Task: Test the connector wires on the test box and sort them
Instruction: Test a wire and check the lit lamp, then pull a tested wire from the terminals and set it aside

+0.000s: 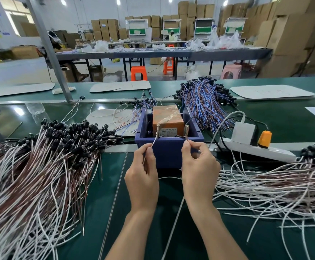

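The test box [168, 120] is orange and sits inside a blue plastic bin [167, 149] straight ahead. Two metal contact posts [158, 130] stand at the bin's front rim. My left hand [143, 177] pinches a white wire end [154, 143] and holds it against the left post. My right hand [198, 169] pinches the other wire end at the foot of the right post [187, 131]. The wire loops down between my hands [168, 178]. A large pile of white and brown connector wires [40, 166] lies to the left, another [276, 186] to the right.
A heap of blue and purple wires [203, 102] lies behind the bin. A white power strip [256, 150] with a white adapter and an orange plug sits to the right. Grey boards [271, 91] lie on the green conveyor. A slanted metal pole [49, 49] rises at left.
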Demonstrator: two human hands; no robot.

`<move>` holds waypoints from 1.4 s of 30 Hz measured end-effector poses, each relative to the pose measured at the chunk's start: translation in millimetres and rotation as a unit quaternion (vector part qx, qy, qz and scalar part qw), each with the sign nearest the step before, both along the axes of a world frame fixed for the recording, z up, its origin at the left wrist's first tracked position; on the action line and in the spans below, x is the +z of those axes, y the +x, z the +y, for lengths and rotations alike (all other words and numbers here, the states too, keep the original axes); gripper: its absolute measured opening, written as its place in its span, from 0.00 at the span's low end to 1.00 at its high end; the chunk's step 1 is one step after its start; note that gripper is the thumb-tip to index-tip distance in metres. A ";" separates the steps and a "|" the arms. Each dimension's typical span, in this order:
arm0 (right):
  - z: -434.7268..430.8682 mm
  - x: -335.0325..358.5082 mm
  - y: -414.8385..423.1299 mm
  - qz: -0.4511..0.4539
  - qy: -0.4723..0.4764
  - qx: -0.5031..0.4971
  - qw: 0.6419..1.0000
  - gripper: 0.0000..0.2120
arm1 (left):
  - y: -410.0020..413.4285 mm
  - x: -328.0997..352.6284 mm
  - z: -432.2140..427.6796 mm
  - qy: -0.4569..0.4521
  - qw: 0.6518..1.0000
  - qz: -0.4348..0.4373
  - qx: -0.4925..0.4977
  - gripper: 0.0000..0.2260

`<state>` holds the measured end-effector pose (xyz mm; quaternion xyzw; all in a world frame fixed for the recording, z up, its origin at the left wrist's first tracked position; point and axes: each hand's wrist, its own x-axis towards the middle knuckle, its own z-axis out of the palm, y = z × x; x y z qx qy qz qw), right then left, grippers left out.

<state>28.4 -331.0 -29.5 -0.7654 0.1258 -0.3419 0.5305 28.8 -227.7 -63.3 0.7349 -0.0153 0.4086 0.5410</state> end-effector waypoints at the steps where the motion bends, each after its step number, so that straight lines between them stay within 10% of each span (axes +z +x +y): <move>1: 0.0 0.0 0.0 -0.001 0.000 0.001 1.000 0.06 | -0.1 0.1 0.0 0.003 1.000 -0.001 -0.001 0.10; 42: -4.3 1.7 -3.7 -0.038 -0.147 -0.031 0.988 0.12 | 0.8 -1.8 1.1 0.042 0.999 -0.020 -0.002 0.09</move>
